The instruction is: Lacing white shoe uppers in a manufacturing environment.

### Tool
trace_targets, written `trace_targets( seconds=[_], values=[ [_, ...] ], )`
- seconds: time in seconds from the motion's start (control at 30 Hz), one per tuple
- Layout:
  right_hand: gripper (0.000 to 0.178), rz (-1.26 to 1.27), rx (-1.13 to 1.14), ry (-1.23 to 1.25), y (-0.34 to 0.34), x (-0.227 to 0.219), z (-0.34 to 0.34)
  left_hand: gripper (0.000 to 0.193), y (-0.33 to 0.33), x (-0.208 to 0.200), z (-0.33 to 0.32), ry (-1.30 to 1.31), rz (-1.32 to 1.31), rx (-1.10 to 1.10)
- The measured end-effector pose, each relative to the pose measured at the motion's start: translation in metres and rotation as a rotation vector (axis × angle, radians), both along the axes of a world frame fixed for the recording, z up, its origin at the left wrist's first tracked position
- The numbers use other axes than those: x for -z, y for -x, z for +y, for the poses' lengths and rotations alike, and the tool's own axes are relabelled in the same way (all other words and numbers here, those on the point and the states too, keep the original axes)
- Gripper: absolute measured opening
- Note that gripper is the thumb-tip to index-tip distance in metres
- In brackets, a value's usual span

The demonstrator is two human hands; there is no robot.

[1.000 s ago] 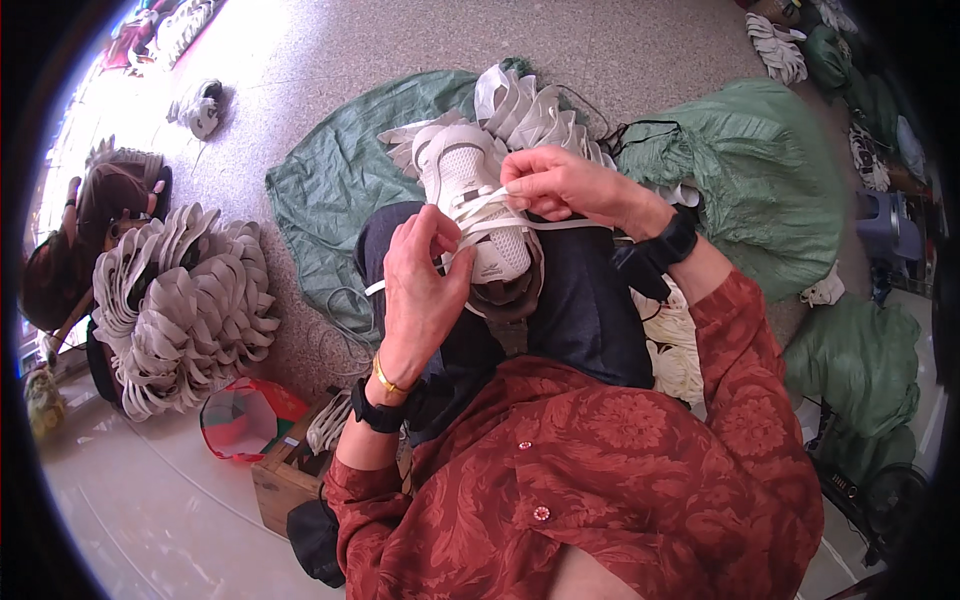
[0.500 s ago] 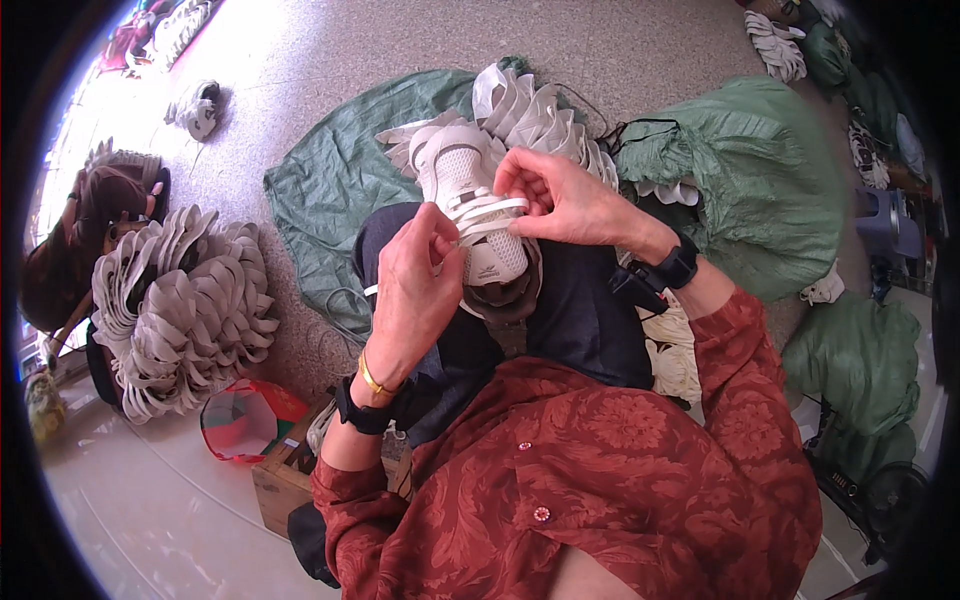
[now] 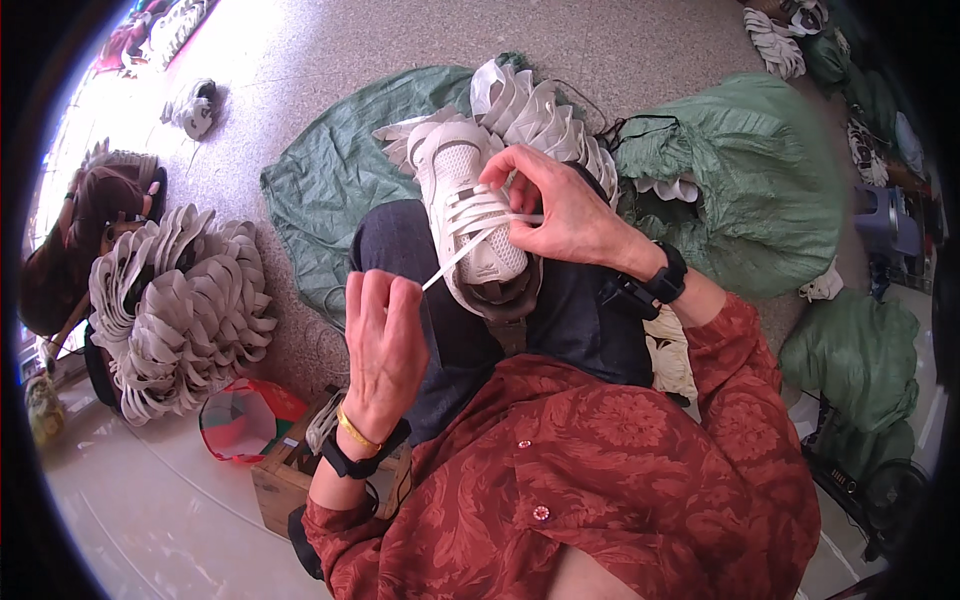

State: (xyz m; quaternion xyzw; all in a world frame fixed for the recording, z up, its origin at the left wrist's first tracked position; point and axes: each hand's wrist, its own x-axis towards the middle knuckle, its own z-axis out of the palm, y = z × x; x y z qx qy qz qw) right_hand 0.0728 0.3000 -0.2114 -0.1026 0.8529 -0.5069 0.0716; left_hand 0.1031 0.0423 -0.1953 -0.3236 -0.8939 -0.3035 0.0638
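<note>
1. The white shoe [image 3: 470, 215] rests sole-down on the person's lap, toe pointing away, just under the right hand [image 3: 560, 210] and up and to the right of the left hand [image 3: 385, 335].
2. The left hand's grip is closed narrow on the free end of the flat white lace [image 3: 455, 262], which runs taut from it up to the eyelets.
3. The right hand's grip pinches the lace where it crosses the tongue, thumb and forefinger tight on it, the other fingers curled over the top of the shoe.
4. Risk, as I judge it: the flat lace could twist between the two grips, so it would lie folded in the eyelet instead of flat.
5. Risk: a pull too hard from the left grip could drag the shoe off the lap, since only the right hand steadies it.
6. Risk: if the right pinch loosens, the crossings already laid may slacken and go uneven.
7. Counts: one shoe in hand; one lace under tension; two hands, each with a black wristband, the left also with a thin gold bangle [image 3: 355, 432].
8. Two heaps of pale shoe parts: one beyond the right grip [image 3: 535, 105], one far left of the left grip [image 3: 180, 310]. I cannot count the pieces.
9. One green sheet [image 3: 330, 180] beyond the shoe; about three green sacks to the right, the largest [image 3: 760, 170] just past the right wrist.
10. One wooden crate [image 3: 275, 485] below the left wrist.
</note>
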Motion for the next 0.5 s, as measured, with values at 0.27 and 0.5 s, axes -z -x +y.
trace_targets(
  seconds=[0.27, 0.5],
  values=[
    [0.027, -0.052, 0.111, 0.033, -0.023, 0.003, 0.002, 0.017, -0.002, 0.021, 0.006, -0.155, -0.045, -0.130],
    [0.023, -0.064, 0.179, 0.051, -0.032, 0.006, 0.003, 0.013, 0.002, 0.032, 0.015, -0.355, -0.245, -0.157]
  ],
)
